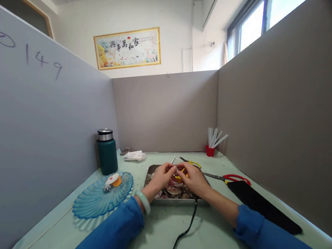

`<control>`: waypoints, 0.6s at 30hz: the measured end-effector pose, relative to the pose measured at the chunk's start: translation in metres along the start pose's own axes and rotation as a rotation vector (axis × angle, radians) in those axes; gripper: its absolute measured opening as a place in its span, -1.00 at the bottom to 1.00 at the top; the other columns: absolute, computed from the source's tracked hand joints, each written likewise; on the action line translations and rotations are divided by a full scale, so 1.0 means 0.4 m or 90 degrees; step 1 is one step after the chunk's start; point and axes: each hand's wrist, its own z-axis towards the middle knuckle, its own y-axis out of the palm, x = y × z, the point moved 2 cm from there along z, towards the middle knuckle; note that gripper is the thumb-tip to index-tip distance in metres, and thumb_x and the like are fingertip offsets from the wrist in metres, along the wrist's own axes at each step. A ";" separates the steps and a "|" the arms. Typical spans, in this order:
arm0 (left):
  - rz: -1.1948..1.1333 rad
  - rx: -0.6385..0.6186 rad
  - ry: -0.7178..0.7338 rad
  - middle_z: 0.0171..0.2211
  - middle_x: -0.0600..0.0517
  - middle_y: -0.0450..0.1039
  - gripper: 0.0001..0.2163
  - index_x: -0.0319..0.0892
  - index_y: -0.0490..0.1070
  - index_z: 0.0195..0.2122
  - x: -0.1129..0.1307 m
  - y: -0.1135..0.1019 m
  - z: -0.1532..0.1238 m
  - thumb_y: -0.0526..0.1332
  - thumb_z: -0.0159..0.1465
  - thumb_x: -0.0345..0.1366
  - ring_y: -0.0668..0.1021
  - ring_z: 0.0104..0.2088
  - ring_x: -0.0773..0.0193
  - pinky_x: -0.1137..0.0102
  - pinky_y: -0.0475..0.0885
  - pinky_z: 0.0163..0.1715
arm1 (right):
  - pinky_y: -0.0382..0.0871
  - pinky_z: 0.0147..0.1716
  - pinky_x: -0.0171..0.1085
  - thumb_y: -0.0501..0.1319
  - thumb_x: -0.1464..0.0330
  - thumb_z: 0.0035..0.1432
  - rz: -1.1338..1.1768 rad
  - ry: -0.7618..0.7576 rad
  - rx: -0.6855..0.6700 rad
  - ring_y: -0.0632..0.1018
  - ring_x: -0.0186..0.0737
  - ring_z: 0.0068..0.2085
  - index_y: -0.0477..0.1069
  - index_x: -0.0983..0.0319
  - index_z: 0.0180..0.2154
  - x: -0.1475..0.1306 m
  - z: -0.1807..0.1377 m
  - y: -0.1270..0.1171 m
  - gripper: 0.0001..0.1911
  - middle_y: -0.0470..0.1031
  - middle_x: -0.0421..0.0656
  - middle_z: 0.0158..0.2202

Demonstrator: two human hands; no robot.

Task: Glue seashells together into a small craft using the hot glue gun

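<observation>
My left hand [162, 177] and my right hand [196, 179] meet over a metal tray [173, 202], fingertips close together. Both sets of fingers are closed in a pinch, and whatever they hold is too small and hidden to name. Shells [173, 191] fill the tray below them. A yellow and dark red item [177, 179] shows between the hands, partly covered by the fingers. From the tray's front right a black cable [189, 227] runs toward me. Just behind the fingertips a thin white stick [173, 160] pokes up.
A blue scalloped plate [88, 203] with small decorated pieces [113, 180] lies left, before a green bottle [107, 156]. Yellow-handled scissors [195, 163], red-handled scissors [236, 178] and a black flat piece [263, 207] lie right. A red cup [210, 151] holds white sticks. Partitions surround the table.
</observation>
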 end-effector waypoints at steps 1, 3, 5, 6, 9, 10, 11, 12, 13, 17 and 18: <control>-0.002 -0.001 -0.001 -0.43 -0.02 0.47 -0.68 -0.26 0.39 -0.26 0.000 0.000 0.000 0.14 0.16 -0.07 0.54 -0.45 0.28 0.45 0.46 -0.48 | 0.33 -0.32 -0.31 0.10 0.37 0.14 0.000 0.001 0.003 0.48 -0.28 -0.32 0.38 0.22 -0.20 0.001 0.000 0.000 -0.82 0.46 -0.14 -0.27; -0.008 -0.002 -0.002 -0.42 -0.02 0.48 -0.68 -0.25 0.39 -0.25 -0.001 0.000 0.000 0.14 0.16 -0.07 0.54 -0.44 0.28 0.45 0.46 -0.47 | 0.33 -0.32 -0.31 0.10 0.36 0.14 0.001 0.003 0.009 0.48 -0.28 -0.33 0.37 0.22 -0.21 0.000 0.001 -0.001 -0.83 0.46 -0.14 -0.27; -0.016 -0.004 -0.002 -0.41 -0.02 0.48 -0.67 -0.25 0.39 -0.24 -0.002 0.001 0.000 0.15 0.16 -0.07 0.54 -0.45 0.28 0.44 0.46 -0.47 | 0.33 -0.33 -0.31 0.09 0.34 0.15 0.002 0.006 0.013 0.48 -0.28 -0.34 0.37 0.23 -0.22 -0.002 0.001 -0.001 -0.83 0.46 -0.14 -0.27; -0.021 -0.006 -0.001 -0.41 -0.02 0.48 -0.67 -0.25 0.39 -0.24 -0.003 0.001 0.000 0.15 0.15 -0.06 0.54 -0.46 0.29 0.44 0.45 -0.48 | 0.32 -0.33 -0.31 0.09 0.34 0.15 0.002 0.007 0.014 0.48 -0.28 -0.34 0.37 0.23 -0.22 -0.003 0.001 -0.001 -0.83 0.45 -0.14 -0.27; -0.038 -0.010 0.003 -0.43 -0.01 0.47 -0.66 -0.25 0.38 -0.24 -0.006 0.004 0.000 0.16 0.14 -0.06 0.53 -0.49 0.30 0.45 0.44 -0.52 | 0.32 -0.33 -0.31 0.09 0.35 0.15 -0.001 0.002 0.011 0.47 -0.28 -0.35 0.37 0.22 -0.22 -0.006 0.001 -0.002 -0.84 0.45 -0.14 -0.27; -0.042 -0.010 0.005 -0.43 -0.01 0.47 -0.66 -0.25 0.38 -0.24 -0.007 0.004 0.000 0.16 0.14 -0.06 0.53 -0.50 0.30 0.46 0.44 -0.52 | 0.32 -0.33 -0.31 0.09 0.35 0.15 -0.002 -0.001 0.009 0.47 -0.28 -0.35 0.37 0.22 -0.22 -0.007 0.000 -0.003 -0.84 0.45 -0.14 -0.27; -0.043 -0.009 0.006 -0.43 -0.01 0.47 -0.67 -0.25 0.38 -0.24 -0.006 0.004 0.000 0.16 0.14 -0.06 0.52 -0.50 0.30 0.46 0.43 -0.53 | 0.32 -0.33 -0.30 0.10 0.35 0.15 -0.001 -0.003 0.007 0.47 -0.28 -0.35 0.37 0.22 -0.21 -0.008 0.000 -0.003 -0.84 0.45 -0.13 -0.27; -0.041 -0.007 0.007 -0.44 -0.01 0.47 -0.67 -0.25 0.38 -0.25 -0.005 0.003 -0.001 0.16 0.14 -0.07 0.52 -0.49 0.30 0.47 0.43 -0.52 | 0.32 -0.33 -0.30 0.10 0.35 0.16 0.000 -0.005 0.006 0.46 -0.28 -0.36 0.37 0.22 -0.21 -0.009 0.000 -0.004 -0.84 0.44 -0.14 -0.27; -0.036 -0.006 0.008 -0.44 -0.01 0.47 -0.68 -0.25 0.39 -0.25 -0.004 0.003 -0.001 0.16 0.15 -0.07 0.53 -0.48 0.30 0.47 0.44 -0.51 | 0.32 -0.32 -0.30 0.10 0.35 0.16 0.001 -0.007 0.006 0.46 -0.28 -0.36 0.37 0.22 -0.22 -0.010 -0.001 -0.004 -0.84 0.44 -0.14 -0.28; -0.009 -0.002 0.009 -0.44 -0.02 0.47 -0.69 -0.25 0.41 -0.27 0.004 -0.001 -0.001 0.14 0.16 -0.08 0.53 -0.45 0.27 0.45 0.44 -0.47 | 0.32 -0.31 -0.30 0.10 0.36 0.16 0.011 -0.007 0.004 0.47 -0.29 -0.35 0.37 0.22 -0.22 -0.017 -0.001 -0.007 -0.84 0.44 -0.14 -0.27; -0.004 0.001 0.010 -0.44 -0.02 0.47 -0.69 -0.25 0.41 -0.27 0.005 -0.001 -0.001 0.14 0.16 -0.08 0.53 -0.44 0.27 0.44 0.44 -0.46 | 0.32 -0.31 -0.30 0.10 0.36 0.16 0.014 -0.008 0.003 0.47 -0.29 -0.35 0.37 0.22 -0.22 -0.019 -0.001 -0.008 -0.84 0.44 -0.14 -0.26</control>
